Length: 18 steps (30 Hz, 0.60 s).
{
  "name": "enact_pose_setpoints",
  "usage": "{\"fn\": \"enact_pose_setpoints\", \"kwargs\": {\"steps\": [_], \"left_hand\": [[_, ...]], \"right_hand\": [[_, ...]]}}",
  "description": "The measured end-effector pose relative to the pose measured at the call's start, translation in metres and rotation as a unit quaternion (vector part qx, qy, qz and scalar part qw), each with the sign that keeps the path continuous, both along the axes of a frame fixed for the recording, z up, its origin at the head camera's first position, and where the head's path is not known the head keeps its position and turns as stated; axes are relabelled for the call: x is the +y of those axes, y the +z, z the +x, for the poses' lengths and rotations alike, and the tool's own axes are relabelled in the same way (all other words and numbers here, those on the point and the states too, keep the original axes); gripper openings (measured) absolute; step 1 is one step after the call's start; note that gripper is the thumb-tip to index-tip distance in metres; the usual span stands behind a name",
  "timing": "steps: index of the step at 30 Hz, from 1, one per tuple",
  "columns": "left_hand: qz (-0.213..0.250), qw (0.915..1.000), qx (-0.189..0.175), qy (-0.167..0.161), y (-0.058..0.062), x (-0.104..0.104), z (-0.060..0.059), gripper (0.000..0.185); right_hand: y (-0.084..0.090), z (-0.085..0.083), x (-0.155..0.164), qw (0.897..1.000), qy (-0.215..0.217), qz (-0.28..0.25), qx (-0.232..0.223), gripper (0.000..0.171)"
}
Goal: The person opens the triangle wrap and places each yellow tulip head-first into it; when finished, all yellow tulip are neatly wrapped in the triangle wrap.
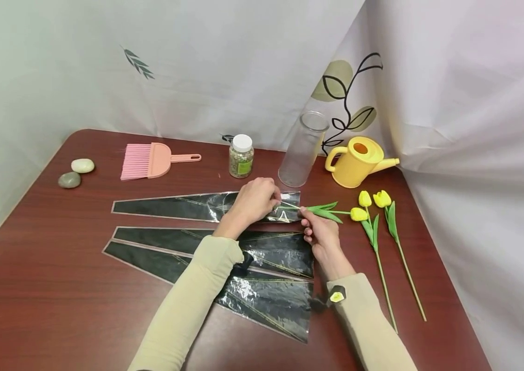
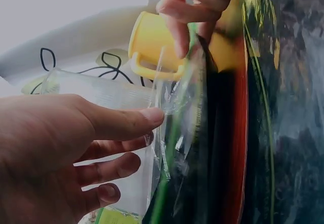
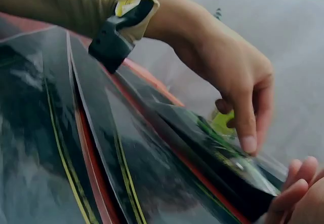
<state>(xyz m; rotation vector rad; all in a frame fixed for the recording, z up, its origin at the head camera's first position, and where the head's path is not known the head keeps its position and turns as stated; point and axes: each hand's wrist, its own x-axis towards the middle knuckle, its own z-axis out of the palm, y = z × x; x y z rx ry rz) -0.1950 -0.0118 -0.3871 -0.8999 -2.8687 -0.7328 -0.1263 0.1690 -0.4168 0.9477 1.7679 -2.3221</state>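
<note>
A flower sleeve (image 1: 169, 206) with a clear front and a black back lies farthest back of three. My left hand (image 1: 255, 198) pinches the clear film near its wide right end; in the left wrist view the thumb (image 2: 152, 116) lies along the film's edge. At that opening my right hand (image 1: 322, 234) grips a yellow tulip (image 1: 359, 214) by its stem, fingers right at the sleeve's edge. The green stem (image 2: 174, 133) runs inside the film. Leaves and bloom stick out to the right, beyond the opening.
Two more sleeves (image 1: 271, 299) lie in front, under the forearms. Two tulips (image 1: 403, 252) lie at right. Behind stand a jar (image 1: 241, 157), a clear vase (image 1: 300, 154) and a yellow watering can (image 1: 357, 162). A pink brush (image 1: 152, 161) and two stones (image 1: 82, 165) lie back left.
</note>
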Motion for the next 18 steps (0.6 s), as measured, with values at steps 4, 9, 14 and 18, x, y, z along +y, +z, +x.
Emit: {"fn": "enact_pose_setpoints", "kwargs": {"steps": [4,9,14,18], "left_hand": [[-0.014,0.9998,-0.011,-0.003,-0.003,0.000,-0.001,0.005],[-0.020,0.9998,-0.005,-0.004,-0.005,0.000,-0.002,0.006],[-0.016,0.9998,-0.007,-0.001,-0.004,0.000,-0.001,0.006],[-0.017,0.9998,-0.006,-0.004,-0.004,0.000,-0.001,0.006]], "right_hand": [[0.007,0.007,0.016,0.991,0.123,0.054,0.025,0.030],[0.021,0.006,0.059,0.886,0.225,0.349,0.208,0.024],[0.022,-0.007,0.101,0.645,0.231,0.657,0.314,0.010],[0.020,-0.011,0.117,0.558,0.287,0.711,0.319,0.016]]}}
